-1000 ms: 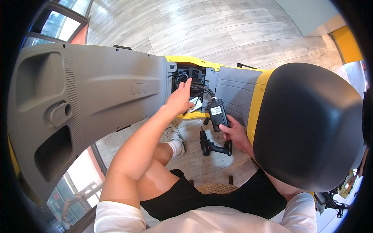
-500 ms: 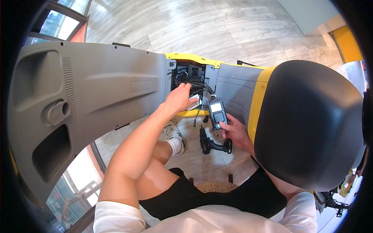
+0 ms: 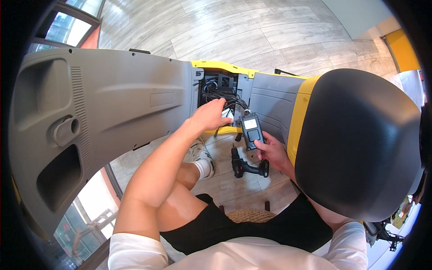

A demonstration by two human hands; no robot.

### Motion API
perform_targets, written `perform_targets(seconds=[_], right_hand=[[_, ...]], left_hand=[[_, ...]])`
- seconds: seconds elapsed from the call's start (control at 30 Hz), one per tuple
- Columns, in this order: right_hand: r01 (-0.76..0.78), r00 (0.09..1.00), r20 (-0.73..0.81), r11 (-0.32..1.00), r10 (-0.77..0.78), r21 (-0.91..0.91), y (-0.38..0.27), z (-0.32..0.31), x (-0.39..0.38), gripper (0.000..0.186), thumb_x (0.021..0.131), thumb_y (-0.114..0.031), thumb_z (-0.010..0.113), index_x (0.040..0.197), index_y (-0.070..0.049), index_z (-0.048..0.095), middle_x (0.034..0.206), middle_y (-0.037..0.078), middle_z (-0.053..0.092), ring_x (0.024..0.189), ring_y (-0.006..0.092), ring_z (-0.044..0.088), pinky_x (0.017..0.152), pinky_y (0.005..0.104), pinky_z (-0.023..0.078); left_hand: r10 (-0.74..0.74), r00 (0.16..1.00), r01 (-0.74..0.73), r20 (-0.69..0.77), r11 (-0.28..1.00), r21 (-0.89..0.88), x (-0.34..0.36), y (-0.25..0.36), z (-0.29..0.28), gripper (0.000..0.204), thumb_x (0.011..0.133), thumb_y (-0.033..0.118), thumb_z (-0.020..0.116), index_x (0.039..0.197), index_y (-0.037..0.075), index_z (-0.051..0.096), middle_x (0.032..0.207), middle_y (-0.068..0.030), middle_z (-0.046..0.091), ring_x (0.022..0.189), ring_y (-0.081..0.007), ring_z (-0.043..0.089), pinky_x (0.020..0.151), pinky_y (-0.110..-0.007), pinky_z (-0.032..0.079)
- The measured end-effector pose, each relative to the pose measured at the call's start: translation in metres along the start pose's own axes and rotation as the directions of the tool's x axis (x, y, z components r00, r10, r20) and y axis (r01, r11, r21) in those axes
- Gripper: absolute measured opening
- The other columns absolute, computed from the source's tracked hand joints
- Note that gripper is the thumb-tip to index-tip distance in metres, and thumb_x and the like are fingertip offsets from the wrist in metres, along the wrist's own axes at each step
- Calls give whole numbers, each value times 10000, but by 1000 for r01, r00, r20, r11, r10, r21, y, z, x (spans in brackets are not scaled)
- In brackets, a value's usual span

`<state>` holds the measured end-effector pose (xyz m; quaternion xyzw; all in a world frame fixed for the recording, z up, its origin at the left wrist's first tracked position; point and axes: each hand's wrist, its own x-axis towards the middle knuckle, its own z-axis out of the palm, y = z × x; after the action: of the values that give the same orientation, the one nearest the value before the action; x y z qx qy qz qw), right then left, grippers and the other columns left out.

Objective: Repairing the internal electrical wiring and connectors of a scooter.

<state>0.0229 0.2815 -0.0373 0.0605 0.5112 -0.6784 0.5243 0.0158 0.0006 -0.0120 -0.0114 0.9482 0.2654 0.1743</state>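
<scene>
My right hand grips a dark grey controller box with white labels, the thumb lying on its front. Black cables run from the box's top into an open compartment of a grey and yellow scooter body. Over the near side of this compartment is my left hand, fingers curled at a black cable and thumb held apart; its fingertips partly hide the contact. Just below that hand a short cable end hangs over the yellow rim. A pale, shiny piece shows beside the thumb.
A black cordless drill is on the wood-look floor below the box. On the right a large black seat rises close to my right arm. The grey front panel, with storage pockets, stretches left. My shoe stands under the scooter body.
My left hand has shifted slightly to the right. The dangling cable end with a green tip has been drawn up and leftward. My right hand and the controller box stay nearly still.
</scene>
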Motion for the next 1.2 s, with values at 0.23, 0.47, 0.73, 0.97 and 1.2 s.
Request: perform_targets(seconds=[0.23, 0.47, 0.73, 0.97, 1.2], right_hand=[[-27, 999, -47, 999, 25, -31, -6, 5, -3, 202, 997, -172, 606, 1179, -89, 572, 864, -14, 535, 613, 76, 511, 544, 227, 414], [9, 1000, 0, 999, -9, 54, -11, 11, -5, 272, 986, -214, 614, 1209, -69, 553, 811, -12, 517, 575, 62, 479, 526, 218, 402], [-20, 997, -79, 970, 1, -241, -11, 8, -7, 548, 888, -108, 692, 1384, -54, 467, 976, 40, 592, 746, 119, 565, 657, 280, 471], [214, 958, 35, 629, -285, -748, -2, 4, -8, 686, 835, -120, 744, 1427, -38, 408, 1138, 140, 623, 1036, 224, 626, 890, 332, 498], [200, 934, 37, 434, -355, -878, 10, 0, -10, 734, 807, -119, 745, 1441, -42, 384, 1184, 247, 611, 1100, 382, 619, 944, 409, 484]], left_hand=[[-19, 1000, 19, 8, 1000, -5, 4, -9, -5, 330, 870, 235, 716, 1095, 2, 651, 1025, -222, 697, 984, -382, 666, 863, -450, 529], [-220, 974, 215, -49, 972, -93, 5, -14, -26, 215, 880, 250, 708, 974, 56, 724, 875, -177, 716, 853, -350, 689, 738, -437, 520], [-97, 970, 85, 223, 994, 64, -5, -10, -27, 516, 816, 495, 751, 754, -7, 651, 671, -212, 623, 706, -392, 627, 657, -465, 497], [10, 972, -40, 234, 991, 124, -9, -15, -15, 493, 853, 468, 718, 740, -11, 684, 726, -231, 656, 749, -412, 646, 697, -484, 510], [-10, 971, -20, 240, 993, 118, -17, -24, -8, 215, 823, 201, 746, 965, 51, 687, 1005, -175, 657, 998, -360, 636, 856, -432, 509]])
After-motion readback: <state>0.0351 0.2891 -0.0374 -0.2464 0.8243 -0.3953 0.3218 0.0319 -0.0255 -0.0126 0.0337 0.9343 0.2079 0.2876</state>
